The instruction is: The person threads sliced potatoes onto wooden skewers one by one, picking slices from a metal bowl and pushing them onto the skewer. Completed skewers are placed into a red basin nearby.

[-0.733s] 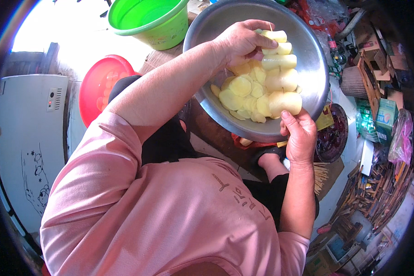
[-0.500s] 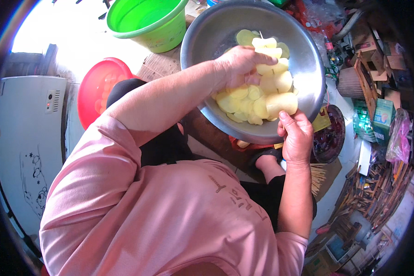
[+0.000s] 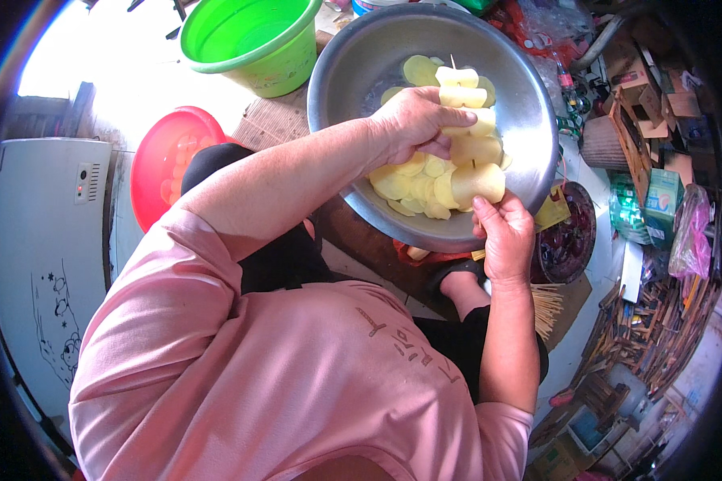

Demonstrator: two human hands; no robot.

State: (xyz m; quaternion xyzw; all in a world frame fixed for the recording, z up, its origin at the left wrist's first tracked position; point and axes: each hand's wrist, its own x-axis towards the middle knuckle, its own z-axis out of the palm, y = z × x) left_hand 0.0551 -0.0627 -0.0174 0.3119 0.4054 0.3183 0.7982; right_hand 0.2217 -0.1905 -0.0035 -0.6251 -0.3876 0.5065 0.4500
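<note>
Over a wide metal basin (image 3: 329,88), I hold a thin skewer (image 3: 452,61) threaded with several curved, pale yellow slices (image 3: 477,149) that look like potato. My left hand (image 3: 421,124) is closed at the left side of the skewered slices, its thumb lying across them near the upper ones. Below, my right hand (image 3: 507,232) pinches at the lowest, largest slice; the skewer's lower end is hidden there. The skewer's tip sticks out past the top slice. Loose yellow slices (image 3: 413,191) lie in a heap in the basin, under and beside the hands.
A green tub (image 3: 285,60) stands at the far left, with a red basin (image 3: 148,176) nearer me. On the right are a dark round basin (image 3: 587,232), a bundle of thin sticks (image 3: 547,309), a green box (image 3: 663,204) and piled firewood (image 3: 650,337). A white cabinet (image 3: 40,208) stands left.
My left hand has moved slightly down along the skewered slices. The right hand keeps its pinch at the lowest slice. The whole view has shifted a little.
</note>
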